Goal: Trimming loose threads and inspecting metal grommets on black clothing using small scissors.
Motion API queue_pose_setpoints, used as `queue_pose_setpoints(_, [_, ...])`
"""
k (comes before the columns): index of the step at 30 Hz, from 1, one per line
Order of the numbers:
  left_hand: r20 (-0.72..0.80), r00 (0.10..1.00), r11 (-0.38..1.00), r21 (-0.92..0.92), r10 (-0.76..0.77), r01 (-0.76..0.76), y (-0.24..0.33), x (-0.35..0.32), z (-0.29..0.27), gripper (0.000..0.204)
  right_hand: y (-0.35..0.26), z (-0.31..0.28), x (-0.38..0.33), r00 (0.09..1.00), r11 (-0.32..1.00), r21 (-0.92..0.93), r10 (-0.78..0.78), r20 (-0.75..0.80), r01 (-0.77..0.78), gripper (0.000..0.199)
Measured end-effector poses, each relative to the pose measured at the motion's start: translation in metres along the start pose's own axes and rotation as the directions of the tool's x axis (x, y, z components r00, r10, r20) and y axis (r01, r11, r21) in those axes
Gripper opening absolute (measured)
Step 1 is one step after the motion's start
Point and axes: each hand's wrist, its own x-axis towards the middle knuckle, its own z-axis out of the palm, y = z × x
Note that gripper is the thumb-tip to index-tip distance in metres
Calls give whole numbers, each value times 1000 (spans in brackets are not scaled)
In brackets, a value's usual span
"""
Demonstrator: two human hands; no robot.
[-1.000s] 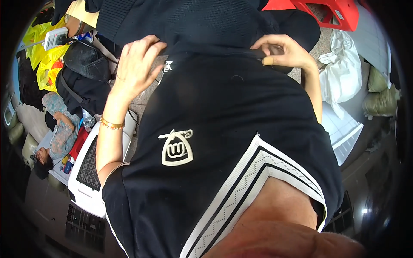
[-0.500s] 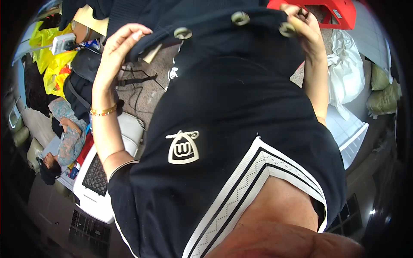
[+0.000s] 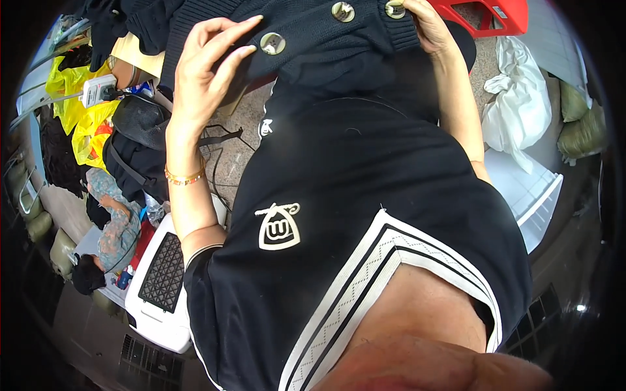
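A dark knitted cardigan [image 3: 326, 55] lies across the top of the view, over my lap. Three large round marbled buttons show along its band: a left button [image 3: 272, 43], a middle button [image 3: 343, 12] and a right button [image 3: 395, 8]. My left hand [image 3: 207, 72] is open beside the left button, its thumb and fingers stretched apart at the knit. At the band's right end, my right hand [image 3: 430, 29] grips the knit edge next to the right button; some of its fingers are hidden behind the fabric.
A red plastic stool [image 3: 486, 16] stands at the upper right, above a tied white bag [image 3: 518, 98]. To the left are yellow bags [image 3: 91, 127], a white power strip [image 3: 99, 90], a dark backpack [image 3: 137, 150] and a white appliance [image 3: 156, 300]. Another person [image 3: 114, 215] sits at far left.
The band has turned so the button faces show and the knit spreads below them. My left hand has moved right to the left button; my right hand has shifted left with the fabric.
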Motion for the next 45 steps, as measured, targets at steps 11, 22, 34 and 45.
queue_pose_setpoints(11, [-567, 714, 865, -489, -411, 110, 5, -3, -29, 13, -22, -38, -43, 980, 885, -431, -120, 157, 177, 38])
queue_pose_setpoints(22, [362, 932, 989, 132, 13, -66, 79, 73, 58, 103, 19, -55, -74, 999, 995, -88, -36, 3, 36, 14])
queue_pose_setpoints(34, [766, 606, 882, -418, 213, 218, 70, 134, 103, 83, -167, 116, -112, 810, 687, 600, -577, 106, 410, 27])
queue_pose_setpoints(45, [778, 623, 568, -474, -89, 673, 119, 135, 40, 72, -64, -37, -78, 882, 912, 73, -367, -297, 404, 28])
